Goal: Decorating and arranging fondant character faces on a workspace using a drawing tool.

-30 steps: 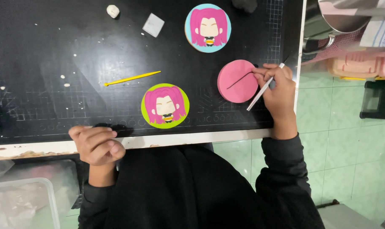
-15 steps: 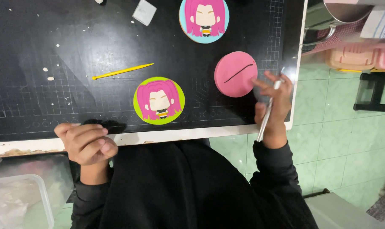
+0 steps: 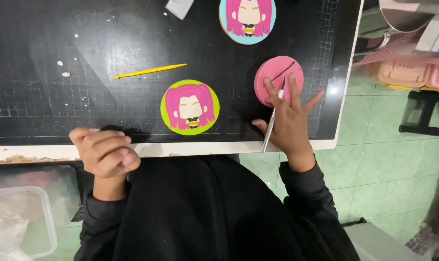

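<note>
Black cutting mat (image 3: 108,63) covers the tabletop (image 3: 347,72), gridlines visible. Right hand (image 3: 289,121) rests at the mat's near right edge, fingers spread open over the pink clay disc (image 3: 277,77), two fingertips touching its lower part; a slim silver tool (image 3: 272,123) lies pinched between thumb and forefinger, its tip apparently on the disc. Left hand (image 3: 106,152) is curled closed at the tabletop's near edge, contents indiscernible. Green figure disc (image 3: 190,107) lies centre; blue figure disc (image 3: 247,17) sits at the far edge. Yellow modelling tool (image 3: 149,71) lies left of both.
</note>
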